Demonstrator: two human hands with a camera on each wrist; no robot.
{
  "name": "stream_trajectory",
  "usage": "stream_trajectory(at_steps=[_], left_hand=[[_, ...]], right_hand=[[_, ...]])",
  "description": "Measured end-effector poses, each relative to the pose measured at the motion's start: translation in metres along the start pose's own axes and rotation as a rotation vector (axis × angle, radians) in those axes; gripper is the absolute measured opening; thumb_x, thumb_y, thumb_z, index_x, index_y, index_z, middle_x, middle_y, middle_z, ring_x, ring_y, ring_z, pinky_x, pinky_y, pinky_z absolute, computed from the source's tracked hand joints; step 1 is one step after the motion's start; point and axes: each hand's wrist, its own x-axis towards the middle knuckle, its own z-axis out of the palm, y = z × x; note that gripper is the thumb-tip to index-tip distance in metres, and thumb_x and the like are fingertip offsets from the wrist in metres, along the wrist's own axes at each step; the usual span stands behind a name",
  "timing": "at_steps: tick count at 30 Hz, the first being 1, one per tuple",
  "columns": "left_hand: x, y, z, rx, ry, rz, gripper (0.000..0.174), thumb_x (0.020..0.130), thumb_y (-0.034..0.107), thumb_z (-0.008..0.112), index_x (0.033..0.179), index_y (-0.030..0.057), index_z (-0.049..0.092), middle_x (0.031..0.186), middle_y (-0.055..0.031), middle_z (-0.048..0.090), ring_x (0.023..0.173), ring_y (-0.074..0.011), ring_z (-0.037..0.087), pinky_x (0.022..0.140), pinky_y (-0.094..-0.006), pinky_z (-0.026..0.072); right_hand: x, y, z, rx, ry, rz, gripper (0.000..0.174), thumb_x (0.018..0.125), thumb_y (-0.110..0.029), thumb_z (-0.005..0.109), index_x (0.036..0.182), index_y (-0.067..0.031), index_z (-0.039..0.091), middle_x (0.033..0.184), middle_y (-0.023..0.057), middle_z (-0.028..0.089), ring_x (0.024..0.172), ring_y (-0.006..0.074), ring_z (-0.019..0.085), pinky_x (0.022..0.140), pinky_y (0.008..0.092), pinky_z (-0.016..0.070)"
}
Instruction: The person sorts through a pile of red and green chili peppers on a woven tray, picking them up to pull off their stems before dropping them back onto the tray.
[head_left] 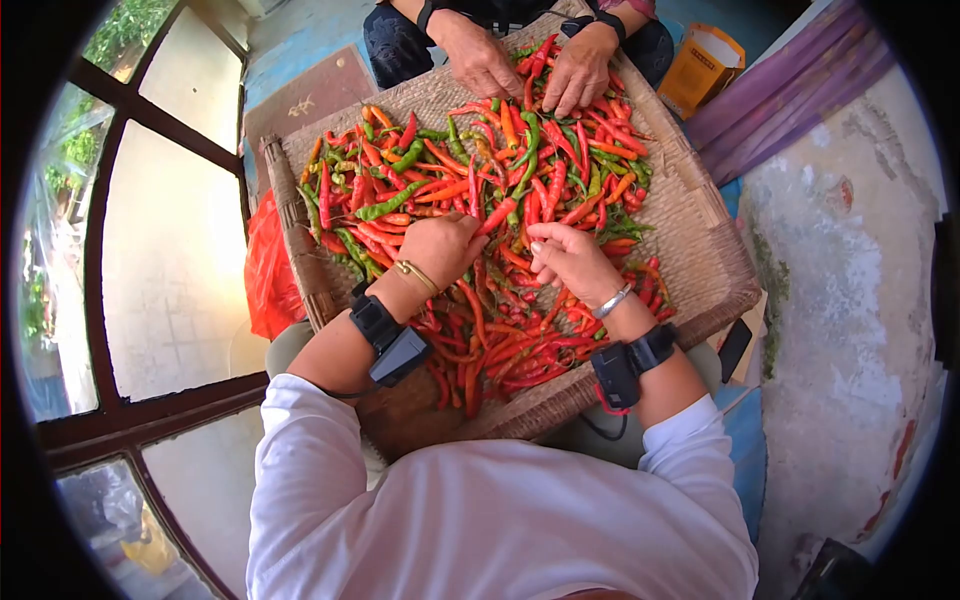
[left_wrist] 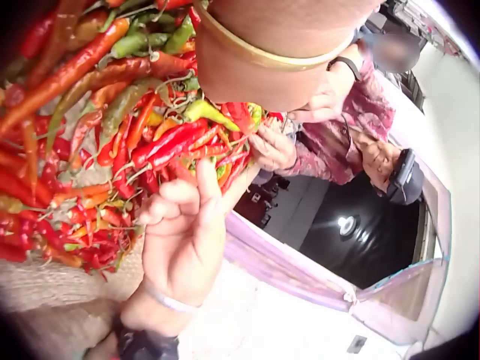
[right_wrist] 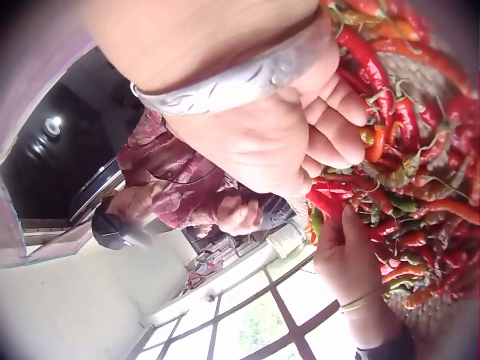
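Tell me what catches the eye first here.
A bright heap of red, orange and green chillies fills the woven tray at centre. The wearer's left hand grips a red chilli, right hand beside it; another person's hands touch the far side.

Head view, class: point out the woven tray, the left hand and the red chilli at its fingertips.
woven tray [head_left: 700, 215], head view, bare weave on its right side.
left hand [head_left: 440, 250], head view, back of the hand.
red chilli [head_left: 497, 216], head view, middle of the pod.
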Motion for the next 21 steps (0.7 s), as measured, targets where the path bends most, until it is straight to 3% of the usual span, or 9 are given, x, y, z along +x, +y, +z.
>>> stream_trajectory(at_steps=[5, 6, 11, 13, 15, 16, 17, 19, 21], left_hand=[[-0.014, 0.016, 0.004, -0.24, -0.069, 0.303, 0.02, 0.077, 0.022, 0.058, 0.076, 0.0032, 0.052, 0.067, -0.0116, 0.054, 0.063, -0.0305, 0.055, 0.054, -0.0389, 0.0445], [-0.013, 0.015, 0.005, -0.266, -0.091, 0.336, 0.024, 0.076, 0.027, 0.06, 0.079, 0.0034, 0.054, 0.07, -0.011, 0.055, 0.066, -0.0298, 0.056, 0.057, -0.0381, 0.0451], [-0.009, 0.002, -0.004, -0.22, -0.082, 0.247, 0.039, 0.072, 0.037, 0.062, 0.095, 0.0055, 0.058, 0.08, -0.0094, 0.056, 0.073, -0.0285, 0.058, 0.06, -0.0362, 0.0471], [-0.005, -0.005, -0.004, -0.017, -0.089, 0.107, 0.04, 0.073, 0.037, 0.061, 0.1, 0.0069, 0.057, 0.085, -0.0095, 0.056, 0.075, -0.028, 0.058, 0.061, -0.0361, 0.0479], [-0.001, -0.01, 0.008, 0.021, -0.062, 0.079, 0.041, 0.07, 0.032, 0.064, 0.103, 0.0088, 0.055, 0.093, -0.0088, 0.055, 0.078, -0.027, 0.058, 0.062, -0.0357, 0.0485], [0.001, -0.012, 0.014, 0.066, 0.012, 0.148, 0.039, 0.07, 0.027, 0.062, 0.105, 0.0095, 0.054, 0.095, -0.0084, 0.054, 0.08, -0.0264, 0.058, 0.063, -0.0348, 0.0486], [0.002, -0.015, 0.019, 0.11, 0.086, 0.217, 0.038, 0.071, 0.022, 0.061, 0.106, 0.0101, 0.054, 0.097, -0.0079, 0.053, 0.082, -0.0259, 0.058, 0.063, -0.0339, 0.0488], [0.004, -0.016, 0.025, 0.186, 0.068, 0.194, 0.034, 0.072, 0.02, 0.059, 0.104, 0.0103, 0.054, 0.095, -0.0077, 0.053, 0.081, -0.0251, 0.057, 0.063, -0.0338, 0.0487], [0.006, -0.016, 0.026, 0.26, 0.05, 0.169, 0.03, 0.073, 0.019, 0.058, 0.101, 0.0105, 0.054, 0.092, -0.0074, 0.052, 0.081, -0.0243, 0.057, 0.062, -0.0337, 0.0486]], right_hand=[[0.001, 0.003, -0.001, 0.214, -0.069, -0.059, 0.024, 0.086, -0.019, 0.051, 0.101, -0.0007, 0.055, 0.065, 0.0004, 0.056, 0.048, 0.0038, 0.048, 0.043, 0.0152, 0.0386], [0.002, 0.003, -0.003, 0.224, -0.07, -0.035, 0.023, 0.087, -0.021, 0.05, 0.097, -0.0011, 0.056, 0.062, 0.0003, 0.055, 0.047, 0.0039, 0.048, 0.043, 0.0156, 0.0385], [0.003, -0.002, -0.018, 0.116, 0.074, 0.02, 0.025, 0.088, -0.026, 0.047, 0.085, -0.0038, 0.059, 0.056, -0.0005, 0.052, 0.043, 0.0044, 0.046, 0.041, 0.0167, 0.037], [0.007, 0.001, -0.026, 0.148, 0.103, -0.003, 0.026, 0.088, -0.026, 0.046, 0.091, -0.0025, 0.058, 0.059, 0.0012, 0.056, 0.046, 0.0051, 0.049, 0.042, 0.0176, 0.0394], [0.008, 0.0, -0.029, 0.584, 0.234, -0.262, 0.033, 0.088, -0.026, 0.046, 0.108, 0.0, 0.051, 0.069, 0.0052, 0.06, 0.052, 0.0075, 0.054, 0.045, 0.0192, 0.0423], [0.009, -0.002, -0.028, 0.679, 0.246, -0.33, 0.045, 0.087, -0.026, 0.049, 0.122, 0.0007, 0.039, 0.082, 0.0094, 0.061, 0.06, 0.0104, 0.057, 0.047, 0.0206, 0.0443], [0.008, -0.003, -0.026, 0.68, 0.246, -0.33, 0.045, 0.087, -0.026, 0.049, 0.122, 0.0007, 0.039, 0.082, 0.0094, 0.061, 0.06, 0.0104, 0.057, 0.047, 0.0206, 0.0443], [0.004, -0.005, -0.018, 0.631, 0.317, -0.206, 0.05, 0.086, -0.024, 0.05, 0.126, 0.0002, 0.033, 0.087, 0.0109, 0.06, 0.062, 0.0119, 0.058, 0.047, 0.0202, 0.0443], [0.005, 0.002, -0.015, 0.539, 0.252, -0.163, 0.05, 0.086, -0.023, 0.051, 0.126, 0.0004, 0.033, 0.085, 0.0096, 0.059, 0.062, 0.0114, 0.058, 0.048, 0.0195, 0.0443]])
